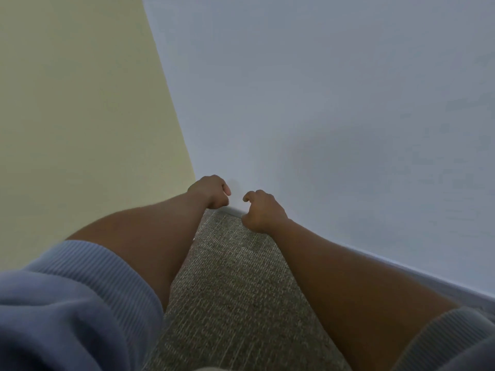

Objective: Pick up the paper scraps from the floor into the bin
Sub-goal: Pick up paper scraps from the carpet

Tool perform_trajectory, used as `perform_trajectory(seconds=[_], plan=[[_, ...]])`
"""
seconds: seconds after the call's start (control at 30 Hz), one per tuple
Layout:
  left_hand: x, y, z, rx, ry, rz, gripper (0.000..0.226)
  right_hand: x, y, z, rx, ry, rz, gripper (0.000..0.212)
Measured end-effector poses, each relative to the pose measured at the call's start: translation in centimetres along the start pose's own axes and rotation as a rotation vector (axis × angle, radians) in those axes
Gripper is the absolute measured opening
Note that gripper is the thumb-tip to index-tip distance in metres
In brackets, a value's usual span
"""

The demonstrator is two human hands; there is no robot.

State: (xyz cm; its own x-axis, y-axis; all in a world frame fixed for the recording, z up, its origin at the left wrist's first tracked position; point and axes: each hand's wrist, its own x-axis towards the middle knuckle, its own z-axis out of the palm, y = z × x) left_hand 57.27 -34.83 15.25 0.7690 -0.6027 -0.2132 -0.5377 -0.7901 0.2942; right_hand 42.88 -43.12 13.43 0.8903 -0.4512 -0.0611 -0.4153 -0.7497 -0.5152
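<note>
- Paper scraps: I can find none on the visible carpet, and no bin either; a tiny pale fleck sits on the carpet edge beside my left forearm, too small for me to tell what it is
- At 9 o'clock, a cream wall (80,103) fills the left side, meeting the other wall in a corner line that runs from 12 o'clock down toward the centre
- At 7 o'clock, my blue ribbed sleeve (80,298) is bunched above the elbow, the forearm bare beyond it and reaching up toward the corner
- My left hand (210,191) sits just past centre toward 12 o'clock, right at the foot of the corner; its fingers are curled in loosely with one fingertip poking toward the right hand, and I see nothing pinched in it
- Grey woven carpet (235,290) shows as a wedge between my two forearms, from 6 o'clock up to the hands
- My right hand (261,211) is just beside the left one, apart from it, low against the skirting; its fingers are bent in a hooked, half-closed curl, and I cannot tell whether they hold anything
- From 12 to 3 o'clock, a pale grey-blue wall (348,103) covers the right side, with a grey skirting board (401,271) running along its base toward 4 o'clock
- At 5 o'clock, the cuff of my right sleeve (444,341) is pushed up the same way
</note>
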Motion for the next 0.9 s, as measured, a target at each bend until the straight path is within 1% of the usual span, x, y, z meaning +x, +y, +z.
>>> perform_trajectory(seconds=[0.1,0.2,0.37,0.43,0.57,0.63,0.7,0.77,0.83,0.9], plan=[[1.7,-4.4,1.9,-0.004,-0.04,-0.034,0.02,2.3,-1.0,3.2,0.018,-0.028,-0.002,0.054],[3.3,-8.2,4.3,0.013,-0.088,-0.07,0.021,3.9,-1.5,6.1,0.011,-0.1,-0.007,0.056],[5.8,-12.8,8.7,-0.002,-0.09,-0.129,0.039,6.3,-0.9,9.5,-0.035,-0.154,-0.022,0.059],[6.7,-14.3,10.5,0.035,-0.101,-0.125,0.048,7.0,-0.2,10.5,-0.073,-0.194,-0.031,0.058],[7.9,-16.4,13.3,0.096,-0.161,-0.107,0.054,7.5,1.1,12.3,-0.072,-0.21,0.016,0.059],[8.4,-17.1,14.5,0.121,-0.178,-0.108,0.048,7.6,1.5,13.0,-0.074,-0.221,0.024,0.059],[8.5,-17.6,15.6,0.149,-0.168,-0.107,0.034,7.6,1.8,13.7,-0.088,-0.234,0.024,0.06],[8.3,-17.7,16.7,0.147,-0.092,-0.111,0.023,7.7,1.9,13.9,-0.091,-0.242,0.027,0.059],[8.0,-17.5,17.4,0.146,-0.011,-0.122,0.02,7.8,2.1,14.0,-0.082,-0.237,0.039,0.059],[7.9,-17.2,17.6,0.149,0.005,-0.123,0.018,7.6,2.3,13.8,-0.08,-0.231,0.043,0.059]])
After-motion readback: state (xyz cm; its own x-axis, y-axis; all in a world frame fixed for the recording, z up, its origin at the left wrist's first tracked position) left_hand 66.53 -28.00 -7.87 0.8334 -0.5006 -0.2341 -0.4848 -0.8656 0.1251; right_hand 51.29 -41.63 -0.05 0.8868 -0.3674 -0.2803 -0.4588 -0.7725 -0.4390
